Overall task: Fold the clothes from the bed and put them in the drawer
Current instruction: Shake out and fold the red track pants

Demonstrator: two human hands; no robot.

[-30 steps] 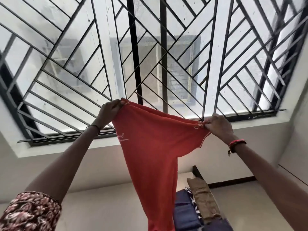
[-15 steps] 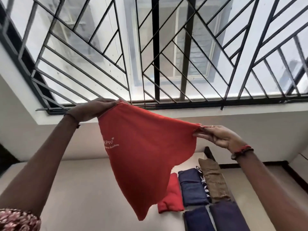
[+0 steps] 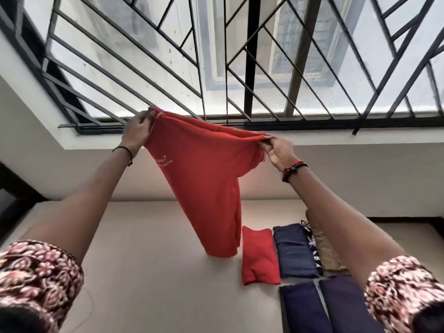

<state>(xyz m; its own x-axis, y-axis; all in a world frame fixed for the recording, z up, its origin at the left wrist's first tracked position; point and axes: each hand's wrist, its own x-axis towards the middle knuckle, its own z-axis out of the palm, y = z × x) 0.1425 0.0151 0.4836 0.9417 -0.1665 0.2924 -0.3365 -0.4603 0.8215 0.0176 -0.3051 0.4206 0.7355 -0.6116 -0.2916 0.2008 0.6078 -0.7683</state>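
Above bed [image 3: 156,272], red shirt [image 3: 204,183] w/ white logo

Red shirt [image 3: 204,188] w/ white lettering. Folded red cloth [image 3: 259,255], navy cloth [image 3: 293,251], tan cloth [image 3: 322,246]. Beige bed [image 3: 144,260]. Maroon-pink floral sleeve [image 3: 36,272]. Black window bars [image 3: 249,56].

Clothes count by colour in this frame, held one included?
Red: 2, held red shirt, folded red garment
Navy: 3, rear navy fold, front-left navy fold, front-right navy fold
Printed navy-white garment: 1
Tan garment: 1
Total: 7
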